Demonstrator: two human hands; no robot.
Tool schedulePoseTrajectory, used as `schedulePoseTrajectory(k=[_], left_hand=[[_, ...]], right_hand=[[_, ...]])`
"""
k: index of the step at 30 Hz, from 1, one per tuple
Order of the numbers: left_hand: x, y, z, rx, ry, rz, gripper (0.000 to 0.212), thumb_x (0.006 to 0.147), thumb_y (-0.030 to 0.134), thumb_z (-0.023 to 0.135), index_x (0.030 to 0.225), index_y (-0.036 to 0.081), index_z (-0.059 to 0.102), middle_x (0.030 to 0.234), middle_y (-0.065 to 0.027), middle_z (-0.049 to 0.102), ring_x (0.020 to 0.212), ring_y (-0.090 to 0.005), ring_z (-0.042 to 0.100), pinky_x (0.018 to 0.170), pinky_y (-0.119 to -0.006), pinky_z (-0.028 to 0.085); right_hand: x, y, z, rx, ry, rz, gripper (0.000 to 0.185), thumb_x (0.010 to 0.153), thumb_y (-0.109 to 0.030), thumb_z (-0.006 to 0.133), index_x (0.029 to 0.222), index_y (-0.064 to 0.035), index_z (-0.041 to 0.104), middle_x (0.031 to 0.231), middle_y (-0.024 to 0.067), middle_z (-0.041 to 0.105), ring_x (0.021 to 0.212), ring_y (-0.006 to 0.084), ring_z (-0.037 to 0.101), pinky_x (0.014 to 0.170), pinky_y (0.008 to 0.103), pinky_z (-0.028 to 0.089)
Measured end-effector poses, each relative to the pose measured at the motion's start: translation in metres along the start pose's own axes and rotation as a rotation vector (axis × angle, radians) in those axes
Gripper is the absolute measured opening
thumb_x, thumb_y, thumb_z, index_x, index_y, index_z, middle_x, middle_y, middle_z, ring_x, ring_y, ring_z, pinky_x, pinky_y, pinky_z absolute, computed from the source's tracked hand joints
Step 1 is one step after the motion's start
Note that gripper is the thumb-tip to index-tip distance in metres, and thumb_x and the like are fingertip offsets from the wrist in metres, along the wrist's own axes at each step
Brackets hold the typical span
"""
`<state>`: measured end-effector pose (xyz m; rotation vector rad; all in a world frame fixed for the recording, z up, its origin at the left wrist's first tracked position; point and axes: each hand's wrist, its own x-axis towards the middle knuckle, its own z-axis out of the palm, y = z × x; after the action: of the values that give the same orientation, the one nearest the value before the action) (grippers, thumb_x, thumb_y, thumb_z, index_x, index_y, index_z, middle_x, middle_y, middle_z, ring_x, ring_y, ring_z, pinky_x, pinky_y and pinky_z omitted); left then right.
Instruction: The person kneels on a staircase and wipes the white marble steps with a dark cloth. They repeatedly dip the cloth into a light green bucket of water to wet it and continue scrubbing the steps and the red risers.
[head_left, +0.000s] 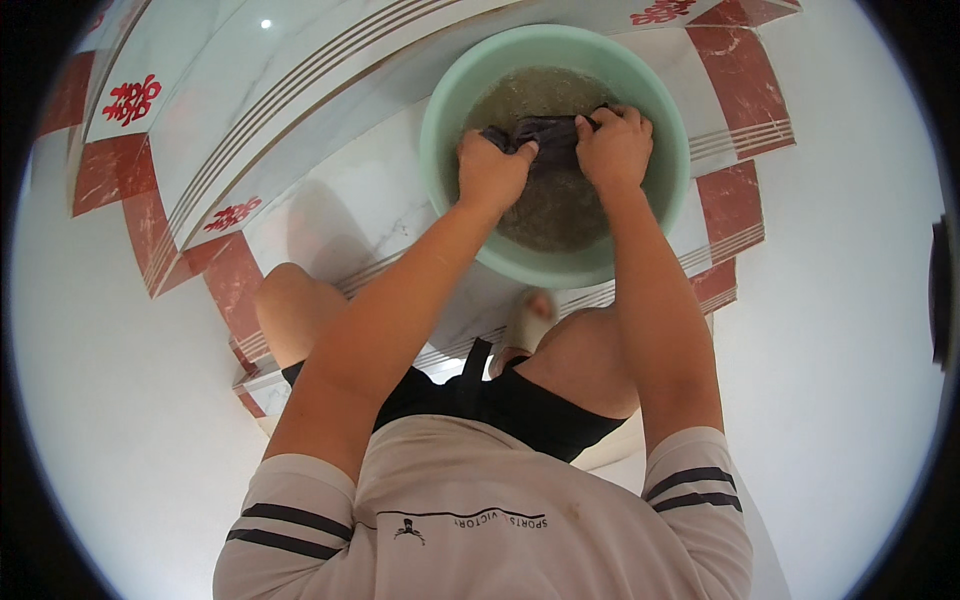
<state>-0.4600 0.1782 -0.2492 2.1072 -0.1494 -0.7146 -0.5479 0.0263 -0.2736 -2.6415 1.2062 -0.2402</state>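
Note:
A round pale green plastic basin (555, 270) holds cloudy brownish water (559, 217) with some foam on it. In the water lies a dark wet cloth (553, 139), partly under the surface. My left hand (493, 166) grips its left end, thumb on top, near the basin's left side. The right part of the cloth is in my right hand (616, 142), close to the basin's right wall. Between the two hands the cloth is stretched and folded. My fingertips are partly hidden by the cloth and water.
The basin stands on a marble-look tiled stair step (352, 195) with red tile borders (724, 199). More steps rise beyond it and descend below, with red paper decorations (132, 100) stuck on them. White walls (832, 300) flank both sides. My knees and a slippered foot (534, 311) are close to the basin.

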Motion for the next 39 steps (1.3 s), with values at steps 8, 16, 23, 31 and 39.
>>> schedulePoseTrajectory(k=[8, 16, 23, 31, 39], left_hand=[[0.011, -0.019, 0.014, 0.202, -0.147, -0.01, 0.07, 0.084, 0.033, 0.087, 0.134, -0.009, 0.059, 0.128, -0.0307, 0.067, 0.121, -0.0446, 0.066, 0.105, -0.045, 0.052], [-0.014, 0.019, -0.035, -0.07, -0.182, -0.119, 0.088, 0.08, 0.059, 0.088, 0.122, -0.016, 0.067, 0.121, -0.0258, 0.075, 0.113, -0.0349, 0.073, 0.1, -0.041, 0.055], [0.0, -0.01, -0.041, -0.386, -0.077, 0.108, 0.021, 0.095, 0.011, 0.077, 0.104, 0.0, 0.062, 0.119, -0.0183, 0.075, 0.106, -0.0263, 0.071, 0.094, -0.039, 0.058], [0.008, 0.028, -0.012, 0.257, 0.026, 0.817, 0.029, 0.086, 0.005, 0.079, 0.109, 0.003, 0.061, 0.122, -0.0203, 0.072, 0.127, -0.0398, 0.064, 0.11, -0.047, 0.049], [0.02, 0.069, -0.049, 0.228, -0.427, 0.546, 0.034, 0.085, 0.016, 0.084, 0.097, 0.005, 0.054, 0.089, -0.0099, 0.061, 0.08, -0.0226, 0.053, 0.075, -0.038, 0.048]], right_hand=[[-0.003, -0.022, 0.024, 0.17, -0.332, -0.164, 0.033, 0.1, -0.027, 0.066, 0.128, -0.0109, 0.071, 0.116, 0.0213, 0.075, 0.111, 0.0409, 0.071, 0.1, 0.0526, 0.052], [0.021, -0.019, -0.064, 0.402, 0.107, 0.3, 0.029, 0.104, -0.023, 0.058, 0.121, -0.0013, 0.065, 0.107, 0.0284, 0.075, 0.104, 0.0502, 0.07, 0.09, 0.0559, 0.053], [0.027, 0.002, -0.072, 0.575, 0.037, 0.229, 0.028, 0.099, -0.022, 0.066, 0.117, -0.0015, 0.072, 0.107, 0.0253, 0.076, 0.103, 0.0459, 0.071, 0.091, 0.0507, 0.055], [0.014, -0.013, -0.086, 0.779, -0.575, -0.241, 0.028, 0.089, -0.014, 0.078, 0.114, -0.0012, 0.076, 0.1, 0.016, 0.077, 0.091, 0.0284, 0.071, 0.089, 0.0401, 0.054], [0.012, 0.017, -0.086, 0.257, -0.641, -0.159, 0.046, 0.077, -0.029, 0.089, 0.106, 0.004, 0.076, 0.088, 0.0172, 0.074, 0.083, 0.0297, 0.071, 0.082, 0.0427, 0.054]])
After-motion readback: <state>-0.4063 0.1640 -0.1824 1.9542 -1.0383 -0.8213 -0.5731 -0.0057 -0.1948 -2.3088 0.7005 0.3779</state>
